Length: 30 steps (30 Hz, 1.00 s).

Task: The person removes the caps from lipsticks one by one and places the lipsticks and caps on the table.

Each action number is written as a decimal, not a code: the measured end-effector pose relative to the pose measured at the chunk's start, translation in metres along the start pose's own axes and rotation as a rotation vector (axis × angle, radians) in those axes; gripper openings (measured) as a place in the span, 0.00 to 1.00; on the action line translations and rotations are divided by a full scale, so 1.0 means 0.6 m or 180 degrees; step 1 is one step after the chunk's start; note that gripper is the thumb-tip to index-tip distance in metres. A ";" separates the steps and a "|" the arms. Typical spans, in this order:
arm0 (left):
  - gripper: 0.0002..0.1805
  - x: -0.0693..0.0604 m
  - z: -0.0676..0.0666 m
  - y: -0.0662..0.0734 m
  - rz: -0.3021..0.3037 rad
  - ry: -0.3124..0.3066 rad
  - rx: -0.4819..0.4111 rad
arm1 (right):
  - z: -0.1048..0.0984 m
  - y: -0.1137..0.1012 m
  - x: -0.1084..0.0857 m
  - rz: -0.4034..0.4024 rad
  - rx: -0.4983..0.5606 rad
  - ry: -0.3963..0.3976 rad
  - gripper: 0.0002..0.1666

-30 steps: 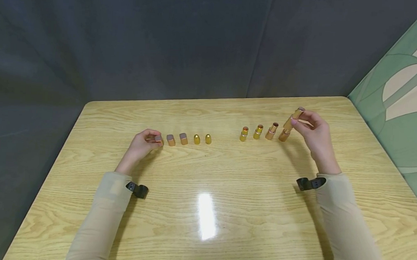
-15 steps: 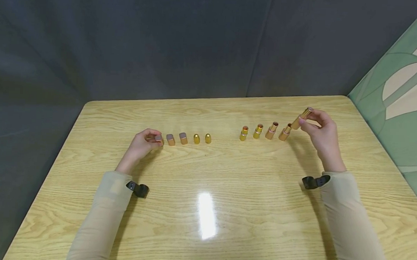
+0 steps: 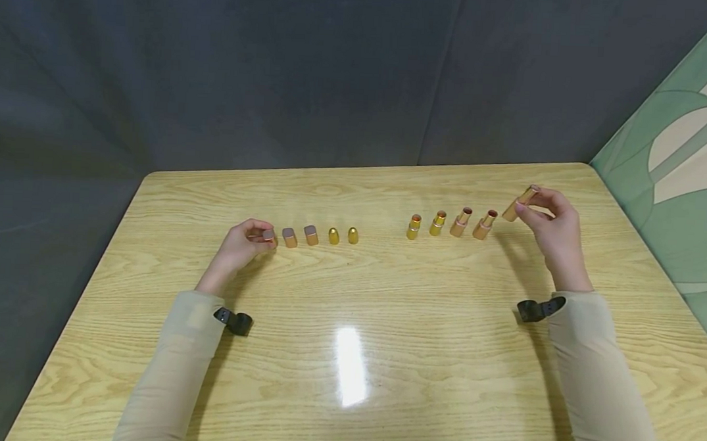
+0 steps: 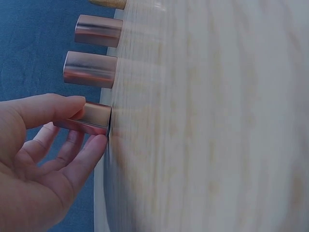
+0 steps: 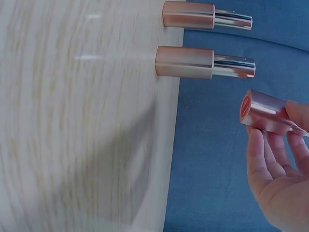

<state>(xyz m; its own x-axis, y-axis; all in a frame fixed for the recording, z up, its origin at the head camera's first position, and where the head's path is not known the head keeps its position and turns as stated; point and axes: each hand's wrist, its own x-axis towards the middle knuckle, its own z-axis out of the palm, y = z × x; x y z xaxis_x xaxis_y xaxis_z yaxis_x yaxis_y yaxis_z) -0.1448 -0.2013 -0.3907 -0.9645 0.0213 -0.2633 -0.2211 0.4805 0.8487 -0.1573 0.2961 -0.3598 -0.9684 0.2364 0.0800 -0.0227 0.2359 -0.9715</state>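
In the head view my left hand (image 3: 238,247) pinches a rose-gold lipstick cap (image 4: 96,116) between thumb and fingers; the cap stands on the table at the left end of a row. Beside it are two more rose-gold caps (image 3: 290,238) and two rounded gold caps (image 3: 334,236). My right hand (image 3: 553,229) holds a rose-gold lipstick tube (image 5: 265,112), tilted and raised off the table, its red-marked base showing in the right wrist view. To its left stand two uncapped rose-gold lipstick tubes (image 3: 485,225) and two uncapped gold ones (image 3: 438,223).
The light wood table (image 3: 300,350) reaches back to a dark curtain (image 3: 289,73). A green and beige leaf-patterned panel (image 3: 681,182) borders the right side. Light glares off the tabletop at its middle.
My right hand has moved right with the rose-gold lipstick tube, away from the uncapped tube at the row's right end. The left hand has stayed on its cap.
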 end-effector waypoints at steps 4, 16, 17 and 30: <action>0.22 0.000 0.000 0.000 0.0008 0.0010 0.0012 | -0.005 0.005 0.003 0.0035 -0.0122 0.0008 0.18; 0.22 0.001 0.001 -0.003 0.0011 0.0048 0.0041 | -0.013 0.019 0.005 0.0067 -0.0263 -0.0174 0.15; 0.22 0.001 0.001 -0.003 0.0016 0.0049 0.0042 | -0.013 0.021 0.006 0.0065 -0.0306 -0.0184 0.16; 0.22 0.001 0.000 -0.004 0.0031 0.0041 -0.0003 | -0.018 0.038 0.014 0.0263 -0.0504 -0.0339 0.12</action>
<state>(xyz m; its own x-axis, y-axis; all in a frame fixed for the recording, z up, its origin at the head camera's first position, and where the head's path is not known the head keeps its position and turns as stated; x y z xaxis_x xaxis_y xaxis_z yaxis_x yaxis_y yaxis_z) -0.1450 -0.2023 -0.3930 -0.9684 0.0146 -0.2490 -0.2117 0.4795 0.8516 -0.1634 0.3140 -0.3789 -0.9863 0.1622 -0.0306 0.0890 0.3670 -0.9260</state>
